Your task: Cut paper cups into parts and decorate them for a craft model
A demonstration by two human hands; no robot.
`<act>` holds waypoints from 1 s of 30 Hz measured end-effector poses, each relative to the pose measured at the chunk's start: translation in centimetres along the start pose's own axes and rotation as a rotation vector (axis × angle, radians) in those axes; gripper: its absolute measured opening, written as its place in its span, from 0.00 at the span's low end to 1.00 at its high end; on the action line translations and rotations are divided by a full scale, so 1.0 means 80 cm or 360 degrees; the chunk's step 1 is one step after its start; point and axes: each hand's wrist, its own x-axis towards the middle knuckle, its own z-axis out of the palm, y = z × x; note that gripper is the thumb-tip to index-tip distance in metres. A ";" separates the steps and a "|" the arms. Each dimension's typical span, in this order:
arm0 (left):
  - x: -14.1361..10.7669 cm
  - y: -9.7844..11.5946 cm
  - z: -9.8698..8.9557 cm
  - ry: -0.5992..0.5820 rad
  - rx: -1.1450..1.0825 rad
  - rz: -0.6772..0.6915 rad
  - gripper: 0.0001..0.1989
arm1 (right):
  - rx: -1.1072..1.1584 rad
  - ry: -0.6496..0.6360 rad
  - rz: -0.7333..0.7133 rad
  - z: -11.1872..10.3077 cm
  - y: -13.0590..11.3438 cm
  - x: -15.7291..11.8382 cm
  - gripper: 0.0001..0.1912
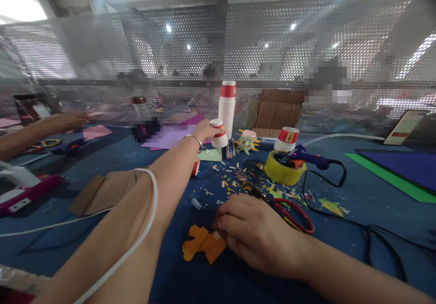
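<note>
My left hand [203, 130] reaches far forward, its fingers closed on a white and red paper cup [219, 136] that tilts beside a tall stack of paper cups [227, 109]. Close to me, my right hand [250, 231] rests on the table with curled fingers at the edge of an orange paper cutout [200, 244]; its fingertips are partly hidden. Red-handled scissors [295, 213] lie just beyond that hand. A paper cup with green and yellow paper pieces [247, 140] stands right of the tall stack.
A yellow tape roll [284, 170] has a blue glue gun [308, 156] on it, with a black cord running right. Paper scraps [231, 183] litter the middle. Cardboard [112, 190] lies left, and a white cord [151, 204] crosses my left arm. Another person's arm [41, 129] extends at far left.
</note>
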 end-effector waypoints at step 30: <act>-0.131 0.049 -0.025 -0.0104 -0.0816 -0.0272 0.13 | -0.0341 0.0769 0.0830 -0.024 0.083 -0.010 0.05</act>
